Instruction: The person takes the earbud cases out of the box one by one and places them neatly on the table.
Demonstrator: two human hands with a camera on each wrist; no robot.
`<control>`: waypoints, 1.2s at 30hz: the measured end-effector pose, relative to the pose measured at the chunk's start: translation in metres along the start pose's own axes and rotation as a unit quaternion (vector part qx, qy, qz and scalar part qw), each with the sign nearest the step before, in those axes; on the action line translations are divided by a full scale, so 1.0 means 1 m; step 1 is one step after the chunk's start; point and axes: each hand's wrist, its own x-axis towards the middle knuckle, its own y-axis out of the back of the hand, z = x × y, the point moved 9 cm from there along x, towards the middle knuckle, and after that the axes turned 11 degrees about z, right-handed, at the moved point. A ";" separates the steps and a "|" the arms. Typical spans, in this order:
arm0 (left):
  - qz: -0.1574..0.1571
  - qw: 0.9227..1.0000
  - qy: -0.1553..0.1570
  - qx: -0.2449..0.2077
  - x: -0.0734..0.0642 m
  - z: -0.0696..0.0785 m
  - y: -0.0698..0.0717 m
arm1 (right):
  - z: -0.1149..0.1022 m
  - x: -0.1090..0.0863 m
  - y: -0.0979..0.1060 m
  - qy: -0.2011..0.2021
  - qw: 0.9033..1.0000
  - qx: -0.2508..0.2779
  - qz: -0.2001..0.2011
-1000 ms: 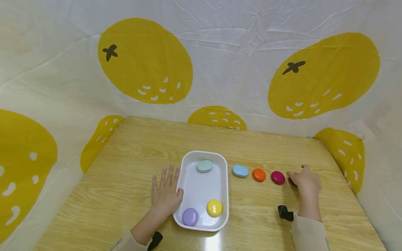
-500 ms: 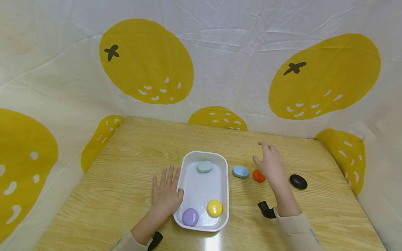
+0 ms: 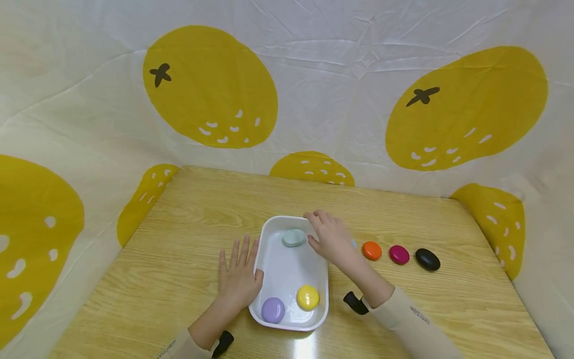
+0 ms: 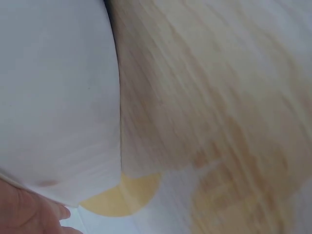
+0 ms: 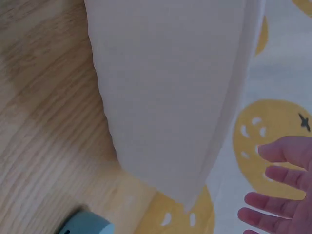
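Note:
A white rectangular tray (image 3: 287, 274) stands on the wooden table. Inside it lie a pale green oblong pebble-like piece (image 3: 293, 238) at the far end, and a purple round one (image 3: 273, 310) and a yellow one (image 3: 308, 297) at the near end. My left hand (image 3: 237, 284) rests by the tray's left side, fingers straight and spread, thumb at the rim. Above the far right rim hovers my right hand (image 3: 334, 239), fingers loosely extended; the right wrist view shows nothing held. Mostly hidden behind it is a light blue piece (image 3: 354, 243), also seen as a blue edge (image 5: 87, 224).
Right of the tray, an orange piece (image 3: 371, 251), a magenta piece (image 3: 399, 255) and a black oval piece (image 3: 428, 260) lie in a row. A white cloth (image 3: 323, 99) with yellow fruit prints hangs behind the table (image 3: 215, 209).
My right hand has left the black piece, which stays on the table, and moved left across the row to the tray's right rim. My left hand and the tray have stayed put.

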 end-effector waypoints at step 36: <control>-0.009 1.000 -0.006 0.013 0.000 0.001 -0.002 | -0.026 -0.007 -0.088 0.104 0.992 -0.047 -0.057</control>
